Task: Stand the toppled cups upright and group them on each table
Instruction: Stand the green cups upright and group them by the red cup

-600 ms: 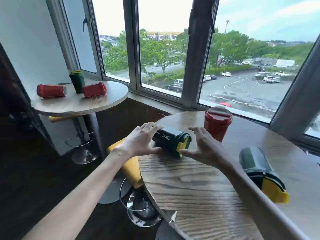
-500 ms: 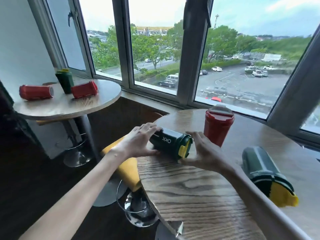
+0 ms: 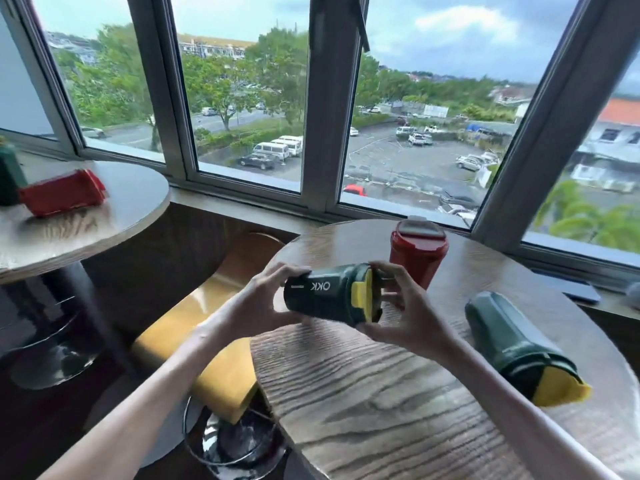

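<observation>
Bay windows overlooking a car park stand behind two round wood-grain counters: the near counter (image 3: 398, 403) at right, the far counter (image 3: 114, 216) at left, with a yellow stool (image 3: 214, 344) between them.

Item in hand: a dark green cup with yellow lid (image 3: 329, 293), lettered "OKK", horizontal and clear of the near counter at its left edge. The left hand (image 3: 266, 299) grasps the base end; the right hand (image 3: 401, 306) is wrapped around the lid end. A grip at both ends suits rotating the cup to vertical, which appears to be the step in progress.

Near counter, other items: a red lidded cup (image 3: 418, 252) upright just behind the held cup, likely the grouping point; a second green cup (image 3: 516, 344) on its side at right, lid toward the viewer, well apart and not yet righted.

Far counter: a red cup (image 3: 62, 192) on its side, beside a green cup (image 3: 9, 174) cut by the frame edge, apparently upright.
</observation>
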The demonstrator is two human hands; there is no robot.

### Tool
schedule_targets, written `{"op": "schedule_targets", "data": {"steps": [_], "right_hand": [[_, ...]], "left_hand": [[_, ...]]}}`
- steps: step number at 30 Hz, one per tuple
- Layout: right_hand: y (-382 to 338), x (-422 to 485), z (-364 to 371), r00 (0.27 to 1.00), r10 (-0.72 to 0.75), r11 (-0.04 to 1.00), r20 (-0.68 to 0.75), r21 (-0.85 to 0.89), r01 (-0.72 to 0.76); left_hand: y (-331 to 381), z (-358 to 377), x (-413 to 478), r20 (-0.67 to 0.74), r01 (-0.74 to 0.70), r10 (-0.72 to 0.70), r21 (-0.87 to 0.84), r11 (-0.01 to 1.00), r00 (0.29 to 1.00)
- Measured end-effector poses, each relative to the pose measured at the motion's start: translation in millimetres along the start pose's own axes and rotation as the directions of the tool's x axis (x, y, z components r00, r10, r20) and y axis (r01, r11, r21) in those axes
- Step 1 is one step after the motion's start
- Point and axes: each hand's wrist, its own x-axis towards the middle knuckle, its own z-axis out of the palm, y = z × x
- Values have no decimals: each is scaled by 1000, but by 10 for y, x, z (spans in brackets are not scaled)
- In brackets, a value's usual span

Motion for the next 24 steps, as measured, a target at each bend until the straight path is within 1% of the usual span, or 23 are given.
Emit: {"op": "schedule_targets", "data": {"steps": [2, 5, 9, 12, 16, 19, 24], "right_hand": [[-122, 74, -55, 998, 19, 996, -54, 84, -15], [-326, 206, -128, 988, 27, 983, -150, 184, 1], [-496, 345, -150, 973, 44, 958, -224, 287, 23], [-504, 388, -146, 971, 57, 959, -232, 285, 11], [-404, 349, -93, 974, 109, 951, -201, 306, -43], [-312, 299, -37, 977, 140, 954, -164, 285, -89], [-233, 269, -11, 976, 173, 953, -132, 274, -132]], "left_hand": [[46, 65, 61, -56, 48, -53, -94, 994, 997], [186, 148, 167, -118, 110, -148, -278, 954, 982], [294, 204, 283, -100, 172, -243, -459, 872, 965], [303, 232, 298, -69, 195, -259, -484, 853, 963], [273, 271, 226, 96, 308, -304, -521, 796, 948], [270, 282, 180, 187, 365, -314, -481, 797, 931], [252, 288, 152, 258, 421, -337, -442, 792, 906]]}}
